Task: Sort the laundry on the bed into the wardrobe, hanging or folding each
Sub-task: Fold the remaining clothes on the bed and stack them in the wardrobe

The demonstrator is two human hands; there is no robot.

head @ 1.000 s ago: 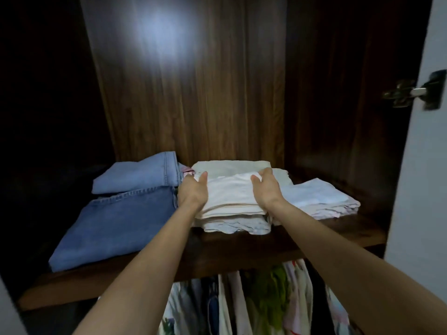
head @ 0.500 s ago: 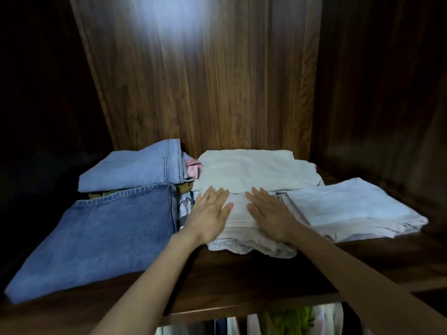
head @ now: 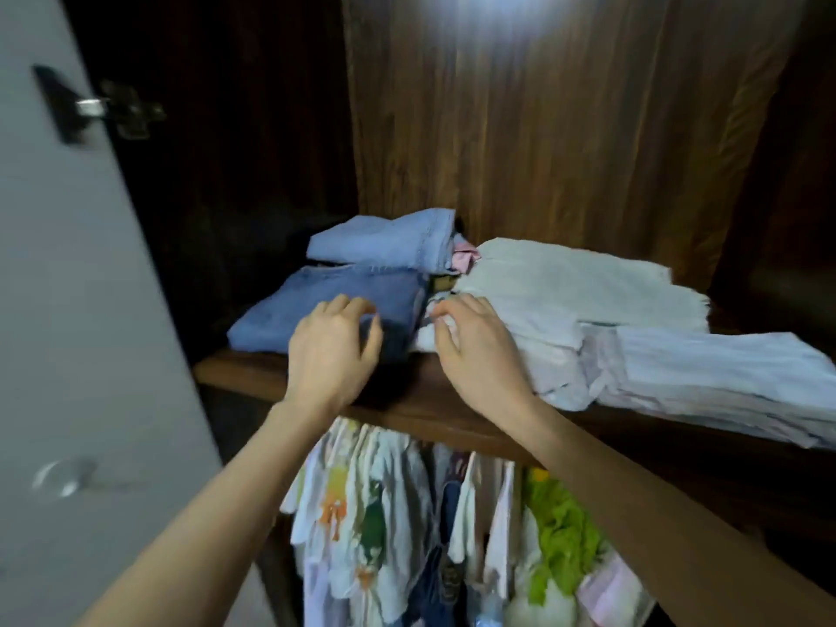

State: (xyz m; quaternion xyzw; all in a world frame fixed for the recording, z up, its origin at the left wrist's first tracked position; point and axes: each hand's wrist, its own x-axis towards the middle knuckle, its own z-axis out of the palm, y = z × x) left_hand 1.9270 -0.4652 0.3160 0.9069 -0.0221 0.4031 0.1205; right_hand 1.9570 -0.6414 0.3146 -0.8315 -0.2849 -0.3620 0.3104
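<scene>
Folded jeans (head: 334, 305), white stacks (head: 588, 300) crowd the shelf (head: 235, 373) — hung clothes (head: 407, 513) below.

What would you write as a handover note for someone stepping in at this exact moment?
Left hand: fingers loosely curled over the front folded jeans, holding nothing.
Right hand: fingers curled at the left edge of the white folded stack; grip unclear.
On the shelf: two denim pieces left, white stacks centre and right.
Hanging clothes are on the rail below.
Done: these folded pieces are shelved.
Left: the bed is out of view, so what remains is unknown.
</scene>
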